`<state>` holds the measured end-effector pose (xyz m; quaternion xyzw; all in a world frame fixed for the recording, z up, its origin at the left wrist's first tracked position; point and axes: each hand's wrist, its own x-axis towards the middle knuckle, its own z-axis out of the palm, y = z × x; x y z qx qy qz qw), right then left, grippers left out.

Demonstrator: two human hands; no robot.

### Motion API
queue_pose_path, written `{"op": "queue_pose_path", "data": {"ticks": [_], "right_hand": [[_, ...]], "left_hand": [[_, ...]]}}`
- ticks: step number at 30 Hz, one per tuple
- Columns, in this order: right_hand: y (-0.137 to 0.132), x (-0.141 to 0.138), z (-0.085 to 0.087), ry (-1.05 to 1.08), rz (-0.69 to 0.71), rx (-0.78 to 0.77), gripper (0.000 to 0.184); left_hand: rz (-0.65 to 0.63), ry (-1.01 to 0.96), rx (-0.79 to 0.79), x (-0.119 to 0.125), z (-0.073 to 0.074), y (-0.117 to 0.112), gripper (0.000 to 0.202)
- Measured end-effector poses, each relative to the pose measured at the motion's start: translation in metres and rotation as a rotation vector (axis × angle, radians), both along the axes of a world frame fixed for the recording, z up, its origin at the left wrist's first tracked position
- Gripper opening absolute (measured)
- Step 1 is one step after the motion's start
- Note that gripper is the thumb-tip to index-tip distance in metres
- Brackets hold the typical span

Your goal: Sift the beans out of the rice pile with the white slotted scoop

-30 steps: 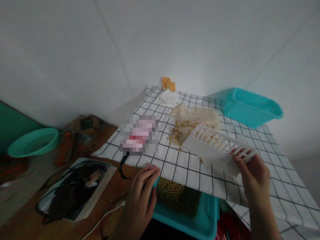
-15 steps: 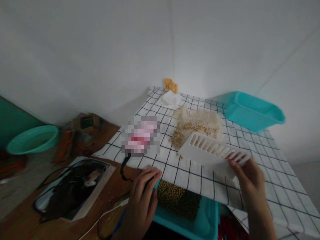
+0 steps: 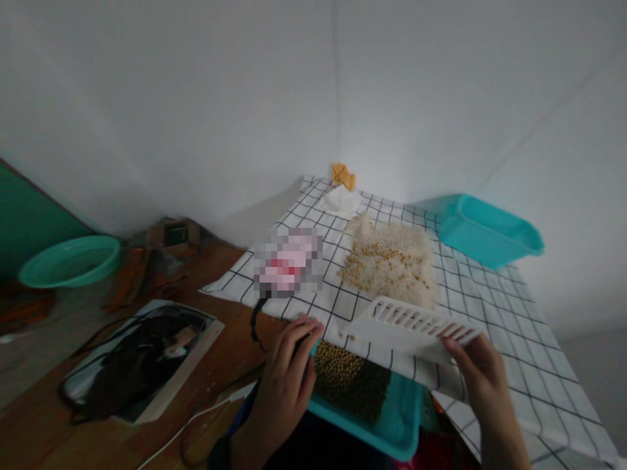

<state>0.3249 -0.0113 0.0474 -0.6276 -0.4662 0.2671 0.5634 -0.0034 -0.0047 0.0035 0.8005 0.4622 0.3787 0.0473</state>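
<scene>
My right hand (image 3: 477, 365) grips the right end of a white slotted plastic scraper (image 3: 409, 324), which lies low over the near edge of the black-and-white checked cloth (image 3: 490, 294). Behind it on the cloth is a pile of rice mixed with soybeans (image 3: 392, 261). My left hand (image 3: 287, 378) is closed over the corner rim of a teal tray (image 3: 392, 434) held just below the cloth's edge. The tray holds yellow and green beans (image 3: 350, 378).
An empty teal tub (image 3: 484, 228) sits at the cloth's far right. A white tissue (image 3: 337, 201) and an orange scrap (image 3: 343, 175) lie at the far corner. A blurred pink object (image 3: 289, 264) rests on the cloth. Left: a teal basin (image 3: 73, 260), a dark picture (image 3: 137, 359), cables.
The scraper has been drawn toward me, from the pile to the cloth's near edge above the tray. My left hand has kept its hold on the tray. The view shifted slightly.
</scene>
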Motion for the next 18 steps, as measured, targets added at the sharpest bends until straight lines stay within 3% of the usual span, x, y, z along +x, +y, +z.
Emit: {"op": "queue_pose_path", "data": {"ticks": [2, 8, 12, 18], "right_hand": [[-0.012, 0.005, -0.002, 0.005, -0.048, 0.023, 0.030], [-0.047, 0.014, -0.002, 0.113, -0.375, 0.255, 0.021], [-0.061, 0.011, 0.003, 0.134, -0.430, 0.261, 0.025], [-0.064, 0.000, 0.002, 0.075, -0.406, 0.125, 0.025]], "left_hand": [[0.014, 0.015, 0.009, 0.001, -0.001, 0.000, 0.055], [0.033, 0.003, 0.021, 0.006, -0.007, 0.000, 0.058], [0.035, 0.009, 0.011, 0.005, -0.007, -0.001, 0.059], [0.033, 0.009, 0.029, 0.004, -0.006, 0.002, 0.056]]}}
